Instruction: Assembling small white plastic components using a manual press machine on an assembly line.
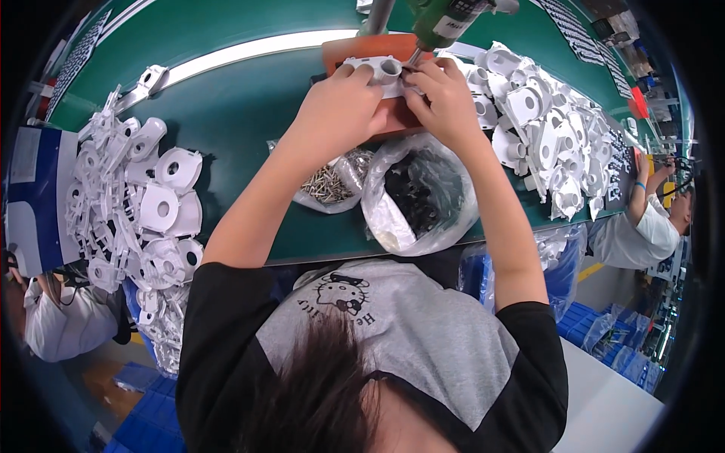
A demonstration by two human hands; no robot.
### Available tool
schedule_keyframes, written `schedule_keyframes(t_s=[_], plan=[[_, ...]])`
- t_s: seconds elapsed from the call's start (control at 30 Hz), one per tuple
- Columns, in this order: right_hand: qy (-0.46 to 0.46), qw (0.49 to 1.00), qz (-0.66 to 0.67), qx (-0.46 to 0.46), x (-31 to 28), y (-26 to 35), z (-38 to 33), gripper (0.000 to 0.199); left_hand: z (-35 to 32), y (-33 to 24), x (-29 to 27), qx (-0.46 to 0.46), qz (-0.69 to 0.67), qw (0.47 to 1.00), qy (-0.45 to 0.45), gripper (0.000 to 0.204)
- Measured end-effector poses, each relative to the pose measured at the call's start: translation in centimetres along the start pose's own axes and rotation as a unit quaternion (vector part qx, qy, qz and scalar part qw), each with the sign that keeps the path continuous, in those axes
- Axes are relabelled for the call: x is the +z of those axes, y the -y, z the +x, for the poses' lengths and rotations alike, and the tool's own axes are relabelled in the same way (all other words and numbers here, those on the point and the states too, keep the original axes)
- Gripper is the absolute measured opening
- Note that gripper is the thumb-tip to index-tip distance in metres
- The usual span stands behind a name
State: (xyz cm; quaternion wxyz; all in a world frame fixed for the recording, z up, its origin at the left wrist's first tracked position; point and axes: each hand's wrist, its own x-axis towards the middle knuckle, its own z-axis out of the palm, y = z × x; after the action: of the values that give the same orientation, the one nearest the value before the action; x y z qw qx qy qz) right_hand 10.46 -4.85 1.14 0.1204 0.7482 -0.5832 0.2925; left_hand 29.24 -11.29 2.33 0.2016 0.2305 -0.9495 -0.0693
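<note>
A white plastic housing [387, 70] with a round tube opening sits in an orange fixture [340, 51] at the far middle of the bench. My left hand [341, 104] is closed on its left side, fingers curled over the top. At the right end, my right hand [444, 100] has its fingers bent and pressed against the same housing. A small dark piece [408, 69] shows by the right fingertips; its kind is too small to tell. The tip of a green power screwdriver [438, 26] points down just above these fingers.
Piles of white plastic housings lie left [160, 208] and right [540, 113]. In front of me stand a bag of screws [326, 186] and a clear bag [453, 198] of black parts. A metal post [377, 16] rises behind the fixture. Another person [638, 230] works at far right.
</note>
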Motion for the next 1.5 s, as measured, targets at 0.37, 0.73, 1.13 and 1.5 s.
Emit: schedule_keyframes(t_s=[0.37,0.73,1.13,1.5], plan=[[0.076,0.99,-0.116,0.006,-1.4,3.0,0.3,0.02,-0.1,2.3,-0.1,0.013,-0.086,0.996,0.001,0.022],[0.14,0.984,0.022,-0.109,4.8,12.5,-4.0,0.01,0.0,1.9,0.3,0.014,-0.079,0.996,-0.032,0.02],[0.25,0.907,0.334,0.061,-0.7,8.8,-1.3,0.017,-0.3,1.9,0.4,0.005,-0.07,0.997,-0.032,0.019],[0.229,0.85,0.309,0.36,-2.4,-3.1,3.1,0.019,-0.3,-0.5,0.2,0.023,0.026,0.998,-0.044,0.012]])
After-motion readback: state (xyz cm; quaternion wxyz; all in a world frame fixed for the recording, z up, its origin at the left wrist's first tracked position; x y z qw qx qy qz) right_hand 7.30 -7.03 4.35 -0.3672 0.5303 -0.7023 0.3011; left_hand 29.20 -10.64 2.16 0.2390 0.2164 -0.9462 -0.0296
